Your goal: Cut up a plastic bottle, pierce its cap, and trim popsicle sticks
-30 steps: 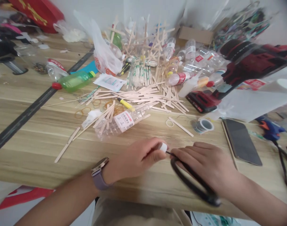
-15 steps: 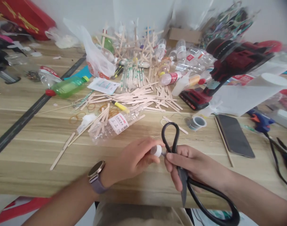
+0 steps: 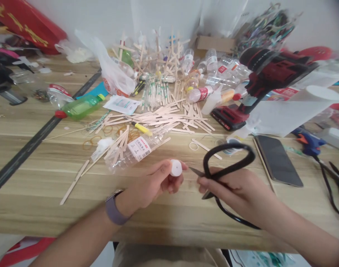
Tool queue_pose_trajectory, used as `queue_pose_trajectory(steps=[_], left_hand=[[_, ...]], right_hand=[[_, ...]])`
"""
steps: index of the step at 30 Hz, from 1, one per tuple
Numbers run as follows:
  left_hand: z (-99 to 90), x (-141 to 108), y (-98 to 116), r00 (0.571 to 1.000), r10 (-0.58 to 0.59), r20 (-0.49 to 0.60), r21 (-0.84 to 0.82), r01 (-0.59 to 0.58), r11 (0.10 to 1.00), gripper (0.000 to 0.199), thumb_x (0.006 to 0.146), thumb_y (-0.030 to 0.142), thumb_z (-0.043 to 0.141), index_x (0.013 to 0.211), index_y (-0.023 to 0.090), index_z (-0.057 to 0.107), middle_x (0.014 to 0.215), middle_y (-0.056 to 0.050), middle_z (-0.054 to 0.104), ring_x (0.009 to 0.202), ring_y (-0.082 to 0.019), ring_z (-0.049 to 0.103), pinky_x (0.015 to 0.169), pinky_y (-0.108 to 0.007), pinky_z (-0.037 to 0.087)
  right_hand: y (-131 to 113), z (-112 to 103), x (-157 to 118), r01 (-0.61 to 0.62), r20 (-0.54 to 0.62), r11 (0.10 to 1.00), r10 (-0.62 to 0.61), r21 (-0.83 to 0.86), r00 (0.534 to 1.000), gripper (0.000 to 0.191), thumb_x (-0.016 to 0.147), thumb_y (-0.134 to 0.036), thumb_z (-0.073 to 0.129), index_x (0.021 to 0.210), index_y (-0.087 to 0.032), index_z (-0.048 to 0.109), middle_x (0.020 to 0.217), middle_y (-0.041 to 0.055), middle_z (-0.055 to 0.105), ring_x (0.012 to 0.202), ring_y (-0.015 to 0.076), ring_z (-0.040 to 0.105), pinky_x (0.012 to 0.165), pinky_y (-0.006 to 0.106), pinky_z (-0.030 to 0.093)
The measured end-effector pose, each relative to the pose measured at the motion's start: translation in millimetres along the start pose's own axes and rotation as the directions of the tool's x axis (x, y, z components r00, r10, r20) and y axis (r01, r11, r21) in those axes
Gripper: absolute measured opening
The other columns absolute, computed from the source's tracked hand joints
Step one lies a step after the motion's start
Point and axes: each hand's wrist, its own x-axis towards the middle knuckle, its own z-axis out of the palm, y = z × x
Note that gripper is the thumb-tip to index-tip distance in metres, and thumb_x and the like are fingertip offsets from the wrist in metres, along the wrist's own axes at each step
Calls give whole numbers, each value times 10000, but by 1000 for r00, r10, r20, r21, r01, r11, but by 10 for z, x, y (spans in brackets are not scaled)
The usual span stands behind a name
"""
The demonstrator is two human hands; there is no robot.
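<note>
Between thumb and fingers, my left hand [image 3: 158, 183] pinches a white bottle cap [image 3: 176, 168], its flat top turned toward me with a small dark mark at the centre. My right hand [image 3: 236, 189] grips black-handled scissors [image 3: 227, 163] near the blades. One blade tip points left at the cap, with a small gap between them. The scissors' loops spread apart above and below my right hand. Just beyond my left hand lies a clear plastic bottle [image 3: 138, 148] on its side, with wooden sticks on and beside it.
A pile of wooden craft sticks [image 3: 164, 115] covers the table's middle. To the right stand a red cordless drill [image 3: 258, 85], a black phone [image 3: 279, 159] and a blue glue gun [image 3: 310, 142]. A green bottle [image 3: 83, 105] lies at left.
The scissors have moved away from the cap and swung round, so a blade tip now points left. My left hand has turned the cap to show its flat top.
</note>
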Motion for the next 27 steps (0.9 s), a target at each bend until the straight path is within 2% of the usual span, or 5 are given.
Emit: queue_pose_trajectory(steps=[6,11,15,21,27], left_hand=[[54,-15,80,993,-23,112,-223,48,974,446,898,509,524,1107,128,625,712,-6,539,545,-82,389,537,-240,348],[49,-24,57,992,-12,124,-267,46,962,356,887,473,582,1058,162,556,699,-18,614,551,-97,460,539,-235,351],[41,-20,43,993,-19,117,-286,51,957,323,890,475,588,982,169,537,703,-22,632,562,-97,487,533,-221,357],[35,-6,14,998,-14,69,-296,33,955,303,907,434,587,1022,155,572,787,-36,657,564,-73,493,562,-219,375],[57,7,11,999,-53,-2,-179,52,982,370,859,448,655,1079,152,624,832,-34,643,661,-95,512,638,-238,394]], right_hand=[[239,16,-11,-490,258,840,432,232,864,603,853,-715,429,701,-167,629,494,-9,477,367,99,430,345,216,326],[415,180,52,-504,325,829,420,241,847,558,822,-715,481,613,-210,368,459,-50,393,413,84,358,392,207,258],[463,228,119,-458,350,865,372,205,860,472,893,-605,443,642,-208,399,481,-35,469,440,101,410,450,222,318],[284,219,100,-165,-60,975,158,-146,986,252,948,-344,448,831,-185,606,787,50,635,694,185,601,590,288,450],[-155,136,-128,174,-369,965,-236,-194,899,164,985,-296,498,1101,-212,577,987,58,640,896,148,628,767,245,524]])
